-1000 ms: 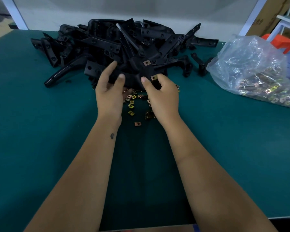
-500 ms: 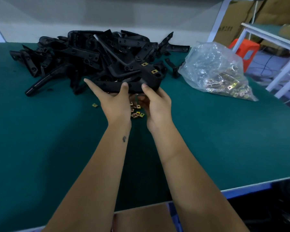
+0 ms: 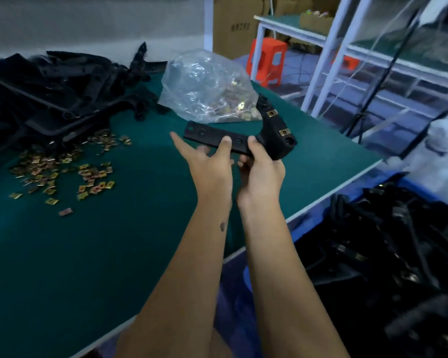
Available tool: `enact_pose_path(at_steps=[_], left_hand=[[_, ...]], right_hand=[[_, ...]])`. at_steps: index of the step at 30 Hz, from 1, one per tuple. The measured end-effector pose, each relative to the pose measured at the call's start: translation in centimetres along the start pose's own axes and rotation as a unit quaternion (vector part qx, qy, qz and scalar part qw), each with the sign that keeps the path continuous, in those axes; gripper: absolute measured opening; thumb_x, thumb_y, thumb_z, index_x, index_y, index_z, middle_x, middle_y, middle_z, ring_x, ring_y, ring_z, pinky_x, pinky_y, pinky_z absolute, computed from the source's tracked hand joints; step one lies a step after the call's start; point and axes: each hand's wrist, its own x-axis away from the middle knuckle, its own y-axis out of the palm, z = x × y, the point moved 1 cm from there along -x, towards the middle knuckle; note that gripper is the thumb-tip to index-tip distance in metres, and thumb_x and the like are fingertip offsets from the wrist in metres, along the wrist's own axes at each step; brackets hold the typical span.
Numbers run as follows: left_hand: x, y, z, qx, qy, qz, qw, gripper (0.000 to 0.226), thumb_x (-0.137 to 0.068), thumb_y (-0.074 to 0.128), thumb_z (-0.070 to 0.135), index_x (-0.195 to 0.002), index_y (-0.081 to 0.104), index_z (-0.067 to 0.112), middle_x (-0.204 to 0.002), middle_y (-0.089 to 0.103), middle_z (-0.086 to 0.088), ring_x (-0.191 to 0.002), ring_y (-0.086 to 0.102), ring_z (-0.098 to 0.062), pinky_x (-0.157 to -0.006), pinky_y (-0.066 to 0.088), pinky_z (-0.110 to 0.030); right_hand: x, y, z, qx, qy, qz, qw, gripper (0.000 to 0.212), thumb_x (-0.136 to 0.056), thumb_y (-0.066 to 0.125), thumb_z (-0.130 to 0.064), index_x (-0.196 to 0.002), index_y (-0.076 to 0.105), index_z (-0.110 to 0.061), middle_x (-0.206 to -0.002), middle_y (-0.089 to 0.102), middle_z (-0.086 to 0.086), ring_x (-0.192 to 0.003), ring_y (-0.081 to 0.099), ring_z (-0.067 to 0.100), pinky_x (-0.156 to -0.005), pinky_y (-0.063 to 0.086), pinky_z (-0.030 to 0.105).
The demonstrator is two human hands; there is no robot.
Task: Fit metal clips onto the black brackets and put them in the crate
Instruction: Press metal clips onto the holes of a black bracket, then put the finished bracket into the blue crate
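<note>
1. The pile of black brackets (image 3: 62, 91) at the far left runs off the frame edge, so I cannot see its full extent; the pieces are matte, angular, tangled and blurred together.
2. Loose metal clips (image 3: 62, 174) lie scattered on the green felt-like worktop (image 3: 88, 254) below the pile: small, flat, brassy squares, too smeared for me to make out their form.
3. My left hand (image 3: 207, 166) is under the long flat arm of the bracket (image 3: 243, 140), thumb curled over its top edge, forefinger stretched out straight; the other fingers are hidden beneath.
4. My right hand (image 3: 263, 171) grips the bracket near its bend, thumb on top, fingers wrapped out of sight. The part is held above the worktop near its right edge. It is L-shaped black plastic with holes, and two brass clips sit on its upright arm.
5. Behind it sits a crinkled clear plastic bag (image 3: 204, 83) with more clips showing dimly inside.
6. At the lower right, past the worktop edge, the blue crate (image 3: 414, 182) holds dark brackets, blurred and cut off by the frame.
</note>
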Motion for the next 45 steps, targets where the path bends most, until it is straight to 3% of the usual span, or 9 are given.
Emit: enact_pose_path(at_steps=[2, 7, 12, 15, 20, 29, 35, 39, 45], left_hand=[[1.5, 2.4, -1.0, 0.025, -0.028, -0.05, 0.998, 0.063, -0.095, 0.06, 0.007, -0.146, 0.027, 0.026, -0.102, 0.065, -0.004, -0.074, 0.067, -0.007, -0.067, 0.056, -0.025], [5.1, 6.6, -3.4, -0.041, -0.071, -0.165, 0.983, 0.009, -0.098, 0.057, 0.009, -0.097, 0.051, 0.015, -0.085, 0.06, -0.002, -0.067, 0.063, -0.007, -0.064, 0.055, -0.024], [9.7, 8.9, -6.1, -0.107, -0.089, -0.319, 0.938, 0.015, -0.094, 0.06, 0.007, -0.083, 0.057, 0.017, -0.071, 0.065, 0.002, -0.057, 0.062, -0.002, -0.051, 0.049, -0.017], [11.5, 8.7, -7.9, -0.09, -0.192, -0.39, 0.896, 0.014, -0.098, 0.058, 0.025, -0.086, 0.063, 0.02, -0.07, 0.071, 0.0, -0.054, 0.064, -0.007, -0.046, 0.048, -0.018], [11.2, 5.7, -13.2, -0.254, -0.301, -0.409, 0.823, 0.013, -0.099, 0.056, 0.027, -0.092, 0.064, 0.019, -0.07, 0.073, 0.004, -0.057, 0.064, -0.007, -0.05, 0.05, -0.02], [10.3, -1.8, -18.8, -0.51, -0.346, -0.44, 0.653, 0.019, -0.102, 0.045, 0.041, -0.105, 0.049, 0.022, -0.083, 0.067, 0.004, -0.064, 0.065, -0.007, -0.059, 0.046, -0.024], [10.2, -1.6, -17.1, -0.448, -0.406, -0.445, 0.66, 0.018, -0.104, 0.042, 0.038, -0.115, 0.051, 0.028, -0.092, 0.072, 0.004, -0.069, 0.07, -0.009, -0.072, 0.053, -0.028], [10.8, 1.5, -14.6, -0.416, -0.367, -0.501, 0.664, 0.023, -0.105, 0.037, 0.035, -0.12, 0.053, 0.025, -0.093, 0.067, 0.007, -0.076, 0.065, -0.009, -0.076, 0.047, -0.027], [12.0, 7.0, -7.2, -0.242, -0.297, -0.554, 0.739, 0.031, -0.095, 0.034, -0.002, -0.094, 0.06, 0.017, -0.084, 0.063, -0.005, -0.074, 0.058, -0.018, -0.082, 0.048, -0.035]], right_hand=[[-0.9, -2.7, -2.5, -0.005, -0.028, 0.045, 0.999, 0.015, -0.089, 0.066, -0.004, -0.081, 0.063, -0.016, -0.057, 0.061, -0.007, -0.046, 0.048, 0.007, -0.049, 0.043, 0.021], [-2.9, -9.8, -8.0, -0.031, -0.078, 0.139, 0.987, 0.015, -0.089, 0.066, -0.002, -0.08, 0.062, -0.014, -0.06, 0.061, -0.003, -0.043, 0.045, 0.007, -0.043, 0.039, 0.019], [-3.8, -18.0, -11.1, -0.052, -0.095, 0.125, 0.986, 0.011, -0.094, 0.055, -0.004, -0.086, 0.054, -0.012, -0.071, 0.055, 0.002, -0.049, 0.041, 0.01, -0.046, 0.033, 0.02], [-3.2, -23.2, -11.5, -0.026, -0.071, 0.06, 0.995, 0.004, -0.093, 0.05, -0.008, -0.094, 0.052, -0.012, -0.085, 0.055, 0.002, -0.053, 0.039, 0.008, -0.044, 0.028, 0.016], [-2.5, -29.1, -10.0, 0.097, 0.014, 0.083, 0.992, 0.011, -0.089, 0.06, -0.006, -0.084, 0.057, -0.015, -0.07, 0.052, -0.001, -0.048, 0.041, 0.007, -0.041, 0.028, 0.016], [-2.4, -32.1, -6.6, 0.478, 0.136, 0.182, 0.849, 0.019, -0.081, 0.074, -0.01, -0.097, 0.064, -0.01, -0.068, 0.062, 0.002, -0.053, 0.053, 0.017, -0.048, 0.039, 0.027], [-1.6, -30.2, -8.7, 0.619, 0.021, 0.282, 0.733, 0.033, -0.087, 0.065, -0.025, -0.118, 0.056, -0.016, -0.089, 0.062, -0.002, -0.066, 0.055, 0.011, -0.05, 0.034, 0.025], [-1.2, -25.2, -9.8, 0.497, -0.137, 0.311, 0.799, 0.014, -0.093, 0.052, -0.021, -0.099, 0.064, -0.021, -0.078, 0.062, -0.007, -0.062, 0.055, 0.01, -0.053, 0.037, 0.027], [-1.2, -14.6, -11.1, 0.395, -0.268, 0.184, 0.859, 0.014, -0.09, 0.056, -0.013, -0.081, 0.064, -0.021, -0.082, 0.068, 0.001, -0.074, 0.059, 0.015, -0.073, 0.047, 0.032]])
